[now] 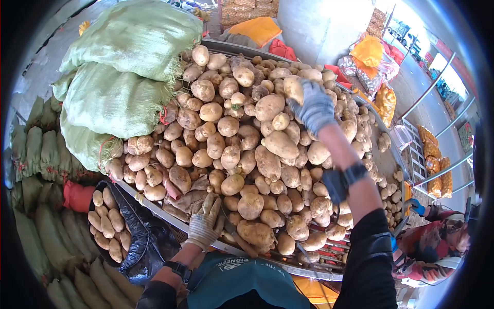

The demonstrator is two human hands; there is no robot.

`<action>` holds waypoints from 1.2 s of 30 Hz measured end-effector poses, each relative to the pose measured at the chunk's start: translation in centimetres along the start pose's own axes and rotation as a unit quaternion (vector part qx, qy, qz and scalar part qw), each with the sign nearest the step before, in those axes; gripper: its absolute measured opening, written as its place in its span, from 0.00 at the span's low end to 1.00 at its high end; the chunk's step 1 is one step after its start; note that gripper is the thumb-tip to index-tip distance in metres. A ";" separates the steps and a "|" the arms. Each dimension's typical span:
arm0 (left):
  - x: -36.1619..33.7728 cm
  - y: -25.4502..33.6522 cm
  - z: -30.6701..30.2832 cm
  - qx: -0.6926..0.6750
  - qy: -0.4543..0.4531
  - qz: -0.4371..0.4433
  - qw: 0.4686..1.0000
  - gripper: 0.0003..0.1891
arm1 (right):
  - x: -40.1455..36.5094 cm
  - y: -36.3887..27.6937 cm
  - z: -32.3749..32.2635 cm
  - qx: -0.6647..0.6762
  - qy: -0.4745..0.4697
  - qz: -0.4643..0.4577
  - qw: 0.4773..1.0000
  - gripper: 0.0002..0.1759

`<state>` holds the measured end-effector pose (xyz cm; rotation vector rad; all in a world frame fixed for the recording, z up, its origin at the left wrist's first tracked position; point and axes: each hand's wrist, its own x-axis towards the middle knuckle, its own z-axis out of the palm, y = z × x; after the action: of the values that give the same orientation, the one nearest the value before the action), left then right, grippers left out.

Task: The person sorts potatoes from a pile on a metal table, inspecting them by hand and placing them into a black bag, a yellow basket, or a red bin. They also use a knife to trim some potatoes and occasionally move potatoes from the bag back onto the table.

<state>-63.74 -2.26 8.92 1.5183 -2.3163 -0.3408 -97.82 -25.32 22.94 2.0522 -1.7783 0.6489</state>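
Note:
A large heap of potatoes (280, 144) covers a metal-edged sorting table. My right hand (313, 107), in a grey-white glove, reaches to the far part of the heap, its fingers curled against a big pale potato (293, 89). Near the table's front edge, my left hand (206, 222), in a striped whitish glove, lies with its fingers spread, beside a brown cloth (191, 202) and some potatoes. Nothing shows in its grasp.
Full green sacks (116, 98) rest on the table's left end. A black bag of potatoes (144, 232) stands below at left, near many stacked sacks (43, 232). Another person (432, 239) with blue gloves works at the right end. Metal rails (435, 129) stand beyond.

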 end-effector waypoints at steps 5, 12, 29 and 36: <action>0.0 -0.1 0.2 -0.027 0.007 -0.011 1.000 0.32 | 6.6 0.5 2.2 -0.067 -0.208 0.109 0.970 0.48; 0.1 -0.2 -0.1 -0.004 0.004 -0.006 1.000 0.32 | 8.9 5.0 7.7 0.176 -0.190 0.181 0.949 0.49; -0.7 -0.4 0.6 0.001 0.021 0.025 0.999 0.29 | -17.8 -9.8 -7.2 0.956 -0.141 0.253 -0.040 0.43; -1.1 -1.6 1.4 -0.094 0.038 0.017 0.995 0.29 | -23.4 -17.6 -6.6 0.935 -0.101 0.305 -0.153 0.43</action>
<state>-62.59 -1.91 6.88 1.3756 -2.1800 -0.4701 -83.69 0.30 16.23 0.2458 -0.1517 -1.1243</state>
